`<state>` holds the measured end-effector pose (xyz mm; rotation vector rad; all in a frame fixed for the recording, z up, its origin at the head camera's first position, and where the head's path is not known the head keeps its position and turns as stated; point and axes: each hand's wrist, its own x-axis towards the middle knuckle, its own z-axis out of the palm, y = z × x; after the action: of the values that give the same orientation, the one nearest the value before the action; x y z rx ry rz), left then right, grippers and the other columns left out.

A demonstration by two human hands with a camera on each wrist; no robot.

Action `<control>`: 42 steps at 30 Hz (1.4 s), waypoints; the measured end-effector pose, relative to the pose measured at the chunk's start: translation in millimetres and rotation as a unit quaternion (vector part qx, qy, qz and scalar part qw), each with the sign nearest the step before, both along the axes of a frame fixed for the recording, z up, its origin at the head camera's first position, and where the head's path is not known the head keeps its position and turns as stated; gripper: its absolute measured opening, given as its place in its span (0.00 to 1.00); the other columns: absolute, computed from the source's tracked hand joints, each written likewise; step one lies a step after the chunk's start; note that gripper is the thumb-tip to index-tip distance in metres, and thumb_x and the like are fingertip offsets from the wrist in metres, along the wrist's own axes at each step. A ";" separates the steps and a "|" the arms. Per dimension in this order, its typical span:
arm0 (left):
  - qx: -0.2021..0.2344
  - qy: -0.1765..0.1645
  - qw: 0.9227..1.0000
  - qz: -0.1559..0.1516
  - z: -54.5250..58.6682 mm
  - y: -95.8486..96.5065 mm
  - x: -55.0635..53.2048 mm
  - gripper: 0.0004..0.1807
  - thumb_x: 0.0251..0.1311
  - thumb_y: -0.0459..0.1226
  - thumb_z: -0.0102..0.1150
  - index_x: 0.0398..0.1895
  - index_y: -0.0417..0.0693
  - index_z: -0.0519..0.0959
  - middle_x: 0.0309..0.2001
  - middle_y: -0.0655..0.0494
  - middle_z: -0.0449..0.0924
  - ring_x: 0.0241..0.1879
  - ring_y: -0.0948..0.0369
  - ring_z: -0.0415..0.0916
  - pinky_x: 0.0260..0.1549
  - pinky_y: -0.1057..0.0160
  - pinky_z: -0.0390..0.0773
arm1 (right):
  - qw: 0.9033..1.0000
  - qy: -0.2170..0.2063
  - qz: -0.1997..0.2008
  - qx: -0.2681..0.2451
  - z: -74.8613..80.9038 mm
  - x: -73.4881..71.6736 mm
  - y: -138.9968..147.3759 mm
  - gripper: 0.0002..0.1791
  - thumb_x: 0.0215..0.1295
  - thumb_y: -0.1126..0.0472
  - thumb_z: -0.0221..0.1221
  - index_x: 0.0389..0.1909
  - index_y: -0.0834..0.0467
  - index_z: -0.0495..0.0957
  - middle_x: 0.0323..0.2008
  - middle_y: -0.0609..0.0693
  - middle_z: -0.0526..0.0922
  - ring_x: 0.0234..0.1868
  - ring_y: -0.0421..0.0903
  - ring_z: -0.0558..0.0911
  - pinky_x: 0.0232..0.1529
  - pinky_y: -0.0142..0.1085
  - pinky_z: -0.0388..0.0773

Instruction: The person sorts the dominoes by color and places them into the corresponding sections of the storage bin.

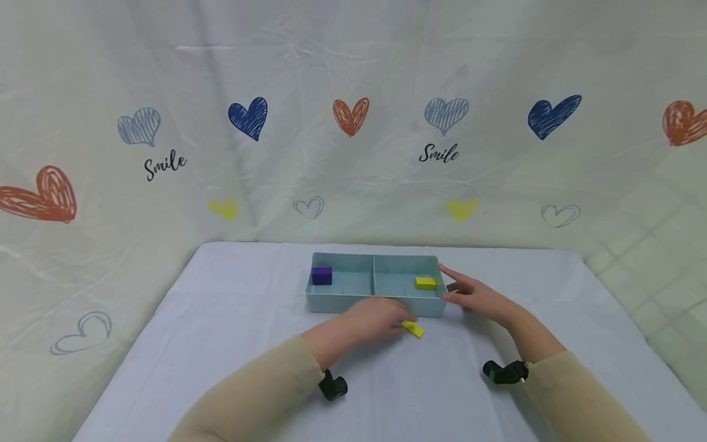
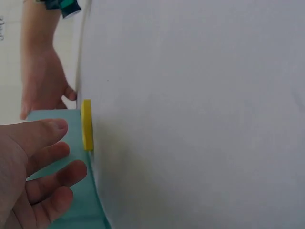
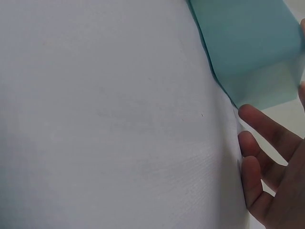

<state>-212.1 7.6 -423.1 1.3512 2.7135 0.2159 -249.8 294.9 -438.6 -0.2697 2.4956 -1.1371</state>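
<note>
A light blue-green tray (image 1: 340, 303) with two compartments stands on the table. In its left compartment sits a purple block (image 1: 322, 276); a yellow block (image 1: 425, 283) lies in the right one. Another yellow block (image 1: 412, 329), flat and oblong, is on the cloth before the tray's front wall. My left hand (image 1: 372, 319) is right beside that block, fingers loosely bent; the left wrist view shows a gap between the fingertips (image 2: 59, 125) and the block. At the tray's right end, my right hand (image 1: 479, 299) rests its spread fingers against the corners.
A white cloth covers the table (image 1: 221, 319), and a pale backdrop with printed hearts (image 1: 247, 118) hangs behind its far edge. Each wrist carries a small black camera (image 1: 505, 372) that sticks out close above the cloth.
</note>
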 end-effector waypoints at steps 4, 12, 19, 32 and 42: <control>-0.006 0.001 1.000 -0.005 -4.2 5.0 0.4 0.18 0.67 0.43 0.62 0.59 0.62 0.81 0.54 0.72 0.81 0.57 0.71 0.74 0.55 0.71 0.73 | 1.000 0.000 0.001 0.000 -0.3 0.1 -0.9 0.44 0.71 0.45 0.58 0.80 0.42 0.45 0.67 0.68 0.66 0.61 0.60 0.72 0.47 0.41 0.76; -0.031 0.010 0.999 -0.008 -5.9 10.3 2.5 0.17 0.67 0.43 0.61 0.59 0.65 0.81 0.54 0.72 0.81 0.55 0.72 0.75 0.53 0.72 0.73 | 1.000 0.004 0.009 -0.008 2.3 1.5 -2.3 0.44 0.70 0.46 0.59 0.80 0.42 0.45 0.66 0.69 0.67 0.59 0.60 0.73 0.46 0.43 0.77; -0.044 0.010 0.999 -0.003 -10.1 10.8 4.7 0.18 0.67 0.42 0.62 0.59 0.66 0.82 0.52 0.69 0.80 0.51 0.70 0.75 0.51 0.72 0.75 | 1.000 0.005 0.007 -0.015 1.1 0.8 -2.4 0.44 0.70 0.47 0.59 0.80 0.41 0.45 0.65 0.68 0.67 0.58 0.58 0.74 0.45 0.42 0.76; -0.060 0.032 0.998 -0.011 -14.2 2.9 7.8 0.19 0.67 0.44 0.62 0.59 0.73 0.80 0.45 0.67 0.78 0.39 0.70 0.72 0.39 0.75 0.74 | 1.000 0.000 0.004 -0.011 1.5 0.3 -2.6 0.45 0.69 0.46 0.59 0.80 0.41 0.44 0.66 0.69 0.67 0.57 0.58 0.74 0.44 0.42 0.76; -0.053 0.030 0.998 -0.015 -15.2 -4.2 3.8 0.19 0.66 0.43 0.63 0.58 0.73 0.81 0.45 0.69 0.79 0.40 0.71 0.73 0.40 0.74 0.75 | 1.000 -0.005 0.001 -0.009 1.5 -0.3 -2.3 0.45 0.69 0.45 0.59 0.80 0.41 0.44 0.67 0.69 0.66 0.60 0.60 0.72 0.46 0.43 0.77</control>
<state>-208.4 3.3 -438.3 1.3888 2.7089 0.0289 -250.2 292.6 -437.1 -0.2702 2.4769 -1.1582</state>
